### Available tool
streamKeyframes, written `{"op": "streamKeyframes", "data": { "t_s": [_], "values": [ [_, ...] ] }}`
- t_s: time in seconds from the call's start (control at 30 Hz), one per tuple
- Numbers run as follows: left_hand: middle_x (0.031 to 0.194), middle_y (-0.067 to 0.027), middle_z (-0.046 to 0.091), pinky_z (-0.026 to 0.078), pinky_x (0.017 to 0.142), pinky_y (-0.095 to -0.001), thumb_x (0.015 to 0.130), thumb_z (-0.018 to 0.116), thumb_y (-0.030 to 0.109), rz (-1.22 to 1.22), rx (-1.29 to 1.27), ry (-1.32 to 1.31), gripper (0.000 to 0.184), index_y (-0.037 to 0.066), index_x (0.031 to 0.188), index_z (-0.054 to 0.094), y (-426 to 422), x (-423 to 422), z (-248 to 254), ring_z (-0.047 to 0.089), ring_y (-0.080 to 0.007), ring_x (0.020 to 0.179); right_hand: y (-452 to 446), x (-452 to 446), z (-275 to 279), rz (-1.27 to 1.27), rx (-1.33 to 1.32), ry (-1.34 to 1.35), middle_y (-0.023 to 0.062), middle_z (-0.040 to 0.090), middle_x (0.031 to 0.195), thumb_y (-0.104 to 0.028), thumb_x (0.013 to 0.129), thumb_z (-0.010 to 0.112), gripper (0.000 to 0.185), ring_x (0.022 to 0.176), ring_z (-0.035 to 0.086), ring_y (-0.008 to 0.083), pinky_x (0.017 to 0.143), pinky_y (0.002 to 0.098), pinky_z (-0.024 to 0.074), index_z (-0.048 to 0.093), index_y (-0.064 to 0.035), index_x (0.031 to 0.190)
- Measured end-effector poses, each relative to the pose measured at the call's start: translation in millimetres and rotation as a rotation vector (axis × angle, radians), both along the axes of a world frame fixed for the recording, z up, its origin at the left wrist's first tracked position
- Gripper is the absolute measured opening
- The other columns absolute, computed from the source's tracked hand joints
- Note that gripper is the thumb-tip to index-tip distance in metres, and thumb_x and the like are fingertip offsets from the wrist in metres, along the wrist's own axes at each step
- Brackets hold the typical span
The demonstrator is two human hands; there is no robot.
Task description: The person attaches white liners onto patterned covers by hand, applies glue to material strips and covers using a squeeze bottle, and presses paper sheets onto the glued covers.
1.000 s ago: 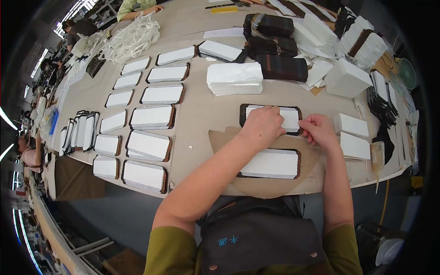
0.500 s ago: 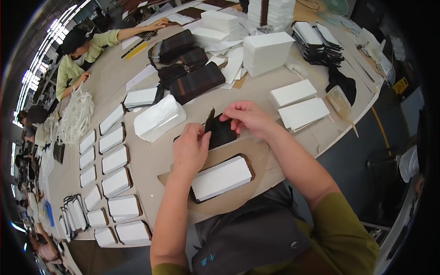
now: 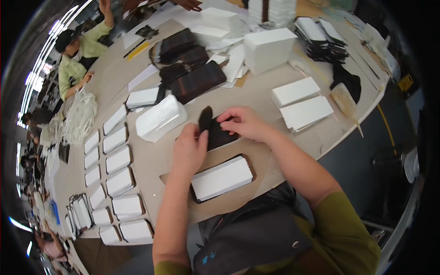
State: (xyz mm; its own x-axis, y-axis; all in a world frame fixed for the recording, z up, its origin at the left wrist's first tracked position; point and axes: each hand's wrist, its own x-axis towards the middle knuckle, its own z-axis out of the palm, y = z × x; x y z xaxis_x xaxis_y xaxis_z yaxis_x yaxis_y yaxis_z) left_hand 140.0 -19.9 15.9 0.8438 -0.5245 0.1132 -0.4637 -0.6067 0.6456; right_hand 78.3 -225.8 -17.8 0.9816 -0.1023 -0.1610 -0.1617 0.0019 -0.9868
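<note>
A thin dark brown piece of material (image 3: 221, 140), cloth or leather, lies on the table in front of me, with one narrow end standing up. My left hand (image 3: 189, 145) is closed at its left side, thumb and fingers pinching the raised part. Curled over the right side of the same piece, my right hand (image 3: 243, 123) has its thumb and fingertips pressed together at the edge. Nearer to my body, a white block with a dark rim (image 3: 223, 178) rests on a brown paper sheet (image 3: 211, 208).
Rows of dark-edged white pieces (image 3: 118, 160) lie to the left. A white wrapped bundle (image 3: 161, 118) and folded plaid fabric (image 3: 198, 81) sit beyond my hands. White stacks (image 3: 306, 112) lie to the right. Across the table stands a co-worker (image 3: 75, 68).
The raised end of the dark piece has turned and shows more of its broad side. The co-worker's outstretched arm has lifted off the table. The view has shifted slightly.
</note>
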Motion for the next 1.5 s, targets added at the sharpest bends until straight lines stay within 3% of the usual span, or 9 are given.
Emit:
{"op": "streamKeyframes", "data": {
  "t_s": [0.23,0.37,0.53,0.7,0.83,1.0,1.27,1.4,1.5],
  "values": [
    [0.099,-0.0129,0.065,0.053,0.079,-0.0424,0.088,0.069,0.016,0.079,0.018,-0.163,0.017,0.004,0.098,0.063,22,22,19,0.066,-0.0330,0.091,0,0,1,0.053,-0.104,-0.047,0.0066,0.070,0.103,-0.008,0.093,0.065,0.024,0.089,0.065,0.0116,0.075,0.0255,0.0533,0.067,0.0009,0.116],
    [0.113,-0.0085,0.068,0.055,0.084,-0.0374,0.095,0.067,0.021,0.252,-1.232,0.475,0.030,0.003,0.120,0.061,112,53,56,0.067,-0.0190,0.095,4,-1,7,0.035,-0.118,-0.037,0.0064,0.070,0.104,-0.008,0.093,0.065,0.024,0.089,0.065,0.0119,0.075,0.0257,0.0530,0.067,0.0004,0.116],
    [0.121,-0.0087,0.065,0.049,0.100,-0.0413,0.098,0.062,0.017,0.626,-1.554,0.392,0.032,0.005,0.127,0.056,310,88,30,0.061,-0.0247,0.114,-3,0,-4,-0.072,-0.116,-0.042,0.0048,0.069,0.101,-0.011,0.094,0.066,0.021,0.077,0.062,0.0089,0.065,0.0227,0.0493,0.067,-0.0013,0.113],
    [0.109,-0.0096,0.069,0.056,0.082,-0.0324,0.095,0.064,0.004,0.913,-1.231,-0.055,0.023,0.001,0.118,0.063,449,72,56,0.068,-0.0200,0.096,-6,7,-14,-0.207,-0.173,-0.083,-0.0001,0.066,0.088,-0.014,0.095,0.067,0.016,0.062,0.052,0.0036,0.052,0.0189,0.0409,0.067,-0.0035,0.106],
    [0.099,-0.0075,0.072,0.051,0.077,-0.0234,0.091,0.067,0.004,1.002,-0.387,-0.487,0.017,0.001,0.108,0.072,463,84,36,0.067,-0.0140,0.085,-1,9,-12,-0.205,-0.246,-0.055,-0.0018,0.064,0.084,-0.014,0.094,0.068,0.014,0.062,0.052,0.0031,0.052,0.0184,0.0401,0.067,-0.0044,0.104],
    [0.115,-0.0112,0.069,0.053,0.090,-0.0388,0.082,0.055,-0.006,0.681,0.406,-0.442,0.038,0.014,0.106,0.076,457,82,-12,0.066,-0.0320,0.103,6,5,-5,-0.239,-0.249,-0.050,-0.0033,0.063,0.082,-0.013,0.094,0.069,0.012,0.062,0.051,0.0031,0.052,0.0178,0.0392,0.067,-0.0059,0.103],
    [0.128,-0.0195,0.059,0.045,0.103,-0.0428,0.077,0.048,-0.011,0.646,0.479,-0.286,0.058,0.007,0.131,0.058,435,76,2,0.055,-0.0386,0.122,5,6,0,-0.233,-0.116,-0.029,0.0000,0.065,0.085,-0.014,0.093,0.069,0.015,0.065,0.054,0.0047,0.054,0.0200,0.0423,0.067,-0.0046,0.105],
    [0.132,-0.0132,0.062,0.041,0.106,-0.0343,0.090,0.055,-0.007,0.179,0.068,-0.335,0.042,0.002,0.132,0.057,268,13,64,0.057,-0.0285,0.124,-6,-9,22,-0.269,0.008,-0.218,0.0026,0.068,0.083,-0.014,0.092,0.070,0.014,0.061,0.056,0.0060,0.053,0.0214,0.0448,0.067,-0.0035,0.101],
    [0.120,-0.0142,0.065,0.049,0.095,-0.0390,0.079,0.067,-0.007,-0.369,-0.062,-0.233,0.038,0.002,0.116,0.065,154,-57,65,0.062,-0.0331,0.113,-1,-43,64,-0.211,-0.201,-0.076,0.0025,0.067,0.078,-0.012,0.092,0.068,0.010,0.058,0.056,0.0060,0.052,0.0209,0.0448,0.068,-0.0025,0.096]
  ]
}}
